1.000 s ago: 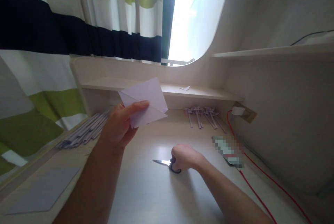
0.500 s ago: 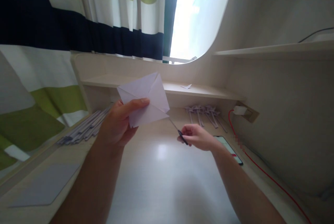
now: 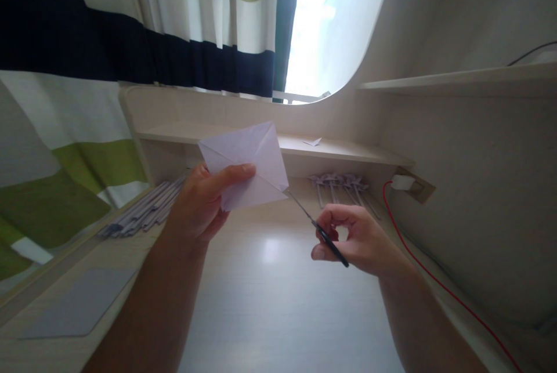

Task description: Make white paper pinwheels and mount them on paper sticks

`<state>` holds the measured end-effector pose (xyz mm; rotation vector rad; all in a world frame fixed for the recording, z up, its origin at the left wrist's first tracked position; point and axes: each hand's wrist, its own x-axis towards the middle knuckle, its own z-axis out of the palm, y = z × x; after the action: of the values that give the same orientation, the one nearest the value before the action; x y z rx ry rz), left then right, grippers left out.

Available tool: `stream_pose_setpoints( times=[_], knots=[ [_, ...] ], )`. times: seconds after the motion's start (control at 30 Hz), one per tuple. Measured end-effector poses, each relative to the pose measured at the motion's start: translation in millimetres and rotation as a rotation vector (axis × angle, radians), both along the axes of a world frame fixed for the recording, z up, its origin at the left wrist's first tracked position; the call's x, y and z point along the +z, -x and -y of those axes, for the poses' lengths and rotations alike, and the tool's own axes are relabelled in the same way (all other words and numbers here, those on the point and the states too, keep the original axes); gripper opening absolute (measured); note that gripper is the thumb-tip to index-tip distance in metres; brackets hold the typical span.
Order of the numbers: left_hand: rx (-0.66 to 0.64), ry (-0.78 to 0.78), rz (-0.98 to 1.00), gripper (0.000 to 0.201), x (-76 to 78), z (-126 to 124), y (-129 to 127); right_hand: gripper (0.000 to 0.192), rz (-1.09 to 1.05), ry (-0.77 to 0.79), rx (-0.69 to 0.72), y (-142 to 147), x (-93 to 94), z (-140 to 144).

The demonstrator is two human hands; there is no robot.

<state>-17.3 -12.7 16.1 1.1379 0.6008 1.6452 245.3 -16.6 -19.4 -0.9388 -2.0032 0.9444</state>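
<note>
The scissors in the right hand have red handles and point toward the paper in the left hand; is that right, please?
Not red: the head view shows black handles. The scissors in the right hand do point toward the paper in the left hand.

The folded square of white paper point(image 3: 267, 155) looked matt and smooth between its creases. The slim, metal-bladed scissors point(image 3: 322, 234) had black, plastic-looking handles point(image 3: 337, 252). The pale wood-look desktop point(image 3: 278, 315) was glossy; the green, white and navy striped curtain point(image 3: 174, 57), matt cloth.

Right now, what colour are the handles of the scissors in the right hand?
The scissors' handles look black; the head view shows them best.
</note>
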Motion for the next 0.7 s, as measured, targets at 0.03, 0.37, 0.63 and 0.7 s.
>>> stream_pose_setpoints(
  times=[0.03, 0.37, 0.63, 0.7],
  knots=[
    [0.003, 0.004, -0.001, 0.027, 0.0, -0.1, -0.3, 0.04, 0.0, -0.009, -0.004, -0.1, 0.3, 0.2],
    [0.004, 0.004, -0.02, 0.021, 1.0, 0.9, -1.0, 0.043, -0.003, -0.002, -0.039, 1.4, 1.5, 2.1],
    [0.027, -0.003, -0.032, 0.021, 1.3, 2.2, -0.8, 0.041, -0.012, -0.01, -0.033, 0.5, -0.4, 1.1],
    [0.022, -0.008, -0.031, 0.021, 1.1, 2.3, -1.0, 0.04, -0.012, -0.004, -0.036, 0.2, -0.6, 1.2]
  ],
)
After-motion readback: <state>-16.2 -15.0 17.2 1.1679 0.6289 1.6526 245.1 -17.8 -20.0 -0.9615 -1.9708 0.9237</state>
